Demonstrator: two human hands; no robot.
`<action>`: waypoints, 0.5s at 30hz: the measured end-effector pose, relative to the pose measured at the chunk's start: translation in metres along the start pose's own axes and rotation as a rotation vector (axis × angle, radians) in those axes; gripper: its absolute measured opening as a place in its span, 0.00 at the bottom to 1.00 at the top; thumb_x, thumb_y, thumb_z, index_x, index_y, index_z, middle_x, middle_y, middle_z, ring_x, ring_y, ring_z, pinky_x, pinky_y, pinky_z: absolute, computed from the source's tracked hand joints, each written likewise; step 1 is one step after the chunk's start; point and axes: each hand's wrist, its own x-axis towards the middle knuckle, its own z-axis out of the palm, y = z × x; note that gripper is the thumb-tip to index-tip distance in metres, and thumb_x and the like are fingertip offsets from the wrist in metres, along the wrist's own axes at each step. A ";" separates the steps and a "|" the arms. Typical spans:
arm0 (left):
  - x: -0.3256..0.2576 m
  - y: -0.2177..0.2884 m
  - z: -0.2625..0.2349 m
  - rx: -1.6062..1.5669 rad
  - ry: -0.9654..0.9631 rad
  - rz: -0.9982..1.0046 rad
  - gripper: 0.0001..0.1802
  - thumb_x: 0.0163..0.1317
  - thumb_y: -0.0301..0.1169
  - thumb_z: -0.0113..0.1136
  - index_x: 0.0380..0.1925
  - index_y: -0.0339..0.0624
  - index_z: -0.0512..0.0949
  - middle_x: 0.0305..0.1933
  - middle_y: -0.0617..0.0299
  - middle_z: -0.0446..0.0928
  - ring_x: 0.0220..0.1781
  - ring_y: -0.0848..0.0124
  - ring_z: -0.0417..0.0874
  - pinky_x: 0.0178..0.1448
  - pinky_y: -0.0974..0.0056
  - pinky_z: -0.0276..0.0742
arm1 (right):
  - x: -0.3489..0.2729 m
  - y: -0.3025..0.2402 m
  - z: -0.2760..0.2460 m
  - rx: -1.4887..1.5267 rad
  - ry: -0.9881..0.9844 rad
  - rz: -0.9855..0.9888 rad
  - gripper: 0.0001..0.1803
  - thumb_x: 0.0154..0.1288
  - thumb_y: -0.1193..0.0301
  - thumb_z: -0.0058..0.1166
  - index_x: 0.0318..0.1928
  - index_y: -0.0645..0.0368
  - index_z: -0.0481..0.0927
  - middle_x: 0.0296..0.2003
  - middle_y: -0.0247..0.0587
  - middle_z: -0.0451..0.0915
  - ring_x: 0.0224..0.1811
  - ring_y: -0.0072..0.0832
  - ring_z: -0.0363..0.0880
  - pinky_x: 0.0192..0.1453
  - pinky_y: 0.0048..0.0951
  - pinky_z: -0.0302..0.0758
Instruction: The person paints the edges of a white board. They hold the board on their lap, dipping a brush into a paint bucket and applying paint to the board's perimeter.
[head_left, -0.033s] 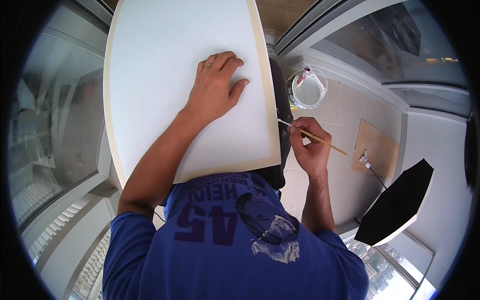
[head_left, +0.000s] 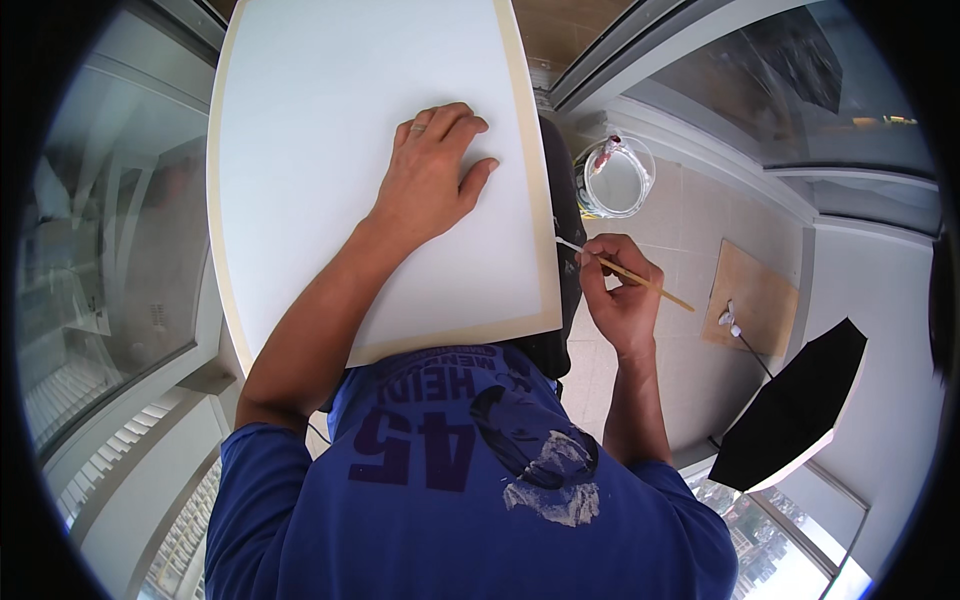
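Observation:
A large white board (head_left: pixel 310 170), edged with pale masking tape (head_left: pixel 532 180), lies over my lap. My left hand (head_left: pixel 430 170) rests on its white surface, palm down; the fingers are loosely bent, the thumb stands apart, and nothing is held. Just right of the board, my right hand (head_left: pixel 625 295) pinches a thin paintbrush (head_left: pixel 679 301) with a wooden handle. Its white tip points left, close to the taped right edge; whether it touches the edge I cannot tell.
A bucket (head_left: pixel 584 198) of white paint stands on the tiled floor at right, something red and white (head_left: pixel 606 152) at its rim. Farther right are a brown flat panel (head_left: pixel 760 290) and a black softbox (head_left: pixel 795 410). Glass panes (head_left: pixel 120 240) flank the left.

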 end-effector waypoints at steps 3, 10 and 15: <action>0.000 0.001 -0.001 -0.001 -0.002 -0.005 0.20 0.70 0.33 0.74 0.59 0.40 0.83 0.67 0.54 0.80 0.70 0.53 0.79 0.73 0.46 0.71 | 0.003 -0.005 0.000 -0.053 -0.014 -0.022 0.05 0.68 0.84 0.63 0.42 0.63 0.85 0.32 0.35 0.87 0.28 0.15 0.80 0.33 0.22 0.77; 0.000 0.000 0.000 0.017 -0.009 -0.009 0.21 0.71 0.34 0.74 0.59 0.39 0.83 0.67 0.54 0.80 0.71 0.53 0.79 0.73 0.45 0.71 | 0.008 -0.005 -0.002 -0.128 -0.055 -0.041 0.06 0.67 0.83 0.64 0.41 0.62 0.84 0.32 0.36 0.87 0.26 0.16 0.79 0.32 0.22 0.77; -0.001 0.000 0.000 0.026 -0.009 -0.013 0.21 0.71 0.35 0.74 0.59 0.39 0.83 0.66 0.54 0.80 0.71 0.54 0.79 0.74 0.46 0.71 | 0.009 -0.006 -0.001 -0.135 -0.059 -0.034 0.06 0.67 0.83 0.64 0.41 0.62 0.85 0.32 0.36 0.87 0.26 0.17 0.80 0.31 0.22 0.76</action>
